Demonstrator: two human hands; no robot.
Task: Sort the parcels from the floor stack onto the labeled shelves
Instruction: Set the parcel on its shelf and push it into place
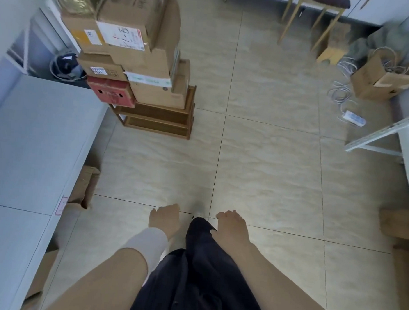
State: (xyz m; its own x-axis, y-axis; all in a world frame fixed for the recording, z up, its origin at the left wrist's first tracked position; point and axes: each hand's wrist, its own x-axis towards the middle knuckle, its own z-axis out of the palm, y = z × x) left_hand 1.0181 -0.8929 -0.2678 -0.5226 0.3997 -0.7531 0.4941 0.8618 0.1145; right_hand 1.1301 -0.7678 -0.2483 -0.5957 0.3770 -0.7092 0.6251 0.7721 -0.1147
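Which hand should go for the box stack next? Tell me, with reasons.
Left, probably. The box stack stands ahead on the side of the left hand; the right hand would have to cross the body. Both hold nothing.

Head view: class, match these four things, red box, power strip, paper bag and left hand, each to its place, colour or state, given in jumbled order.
Column one:
1 red box
2 power strip
3 paper bag
4 left hand

Column two:
A white, flat on the floor
B holds nothing
C lowest left in the parcel stack
D brown, with cord handles

Pairs: 1-C, 2-A, 3-D, 4-B
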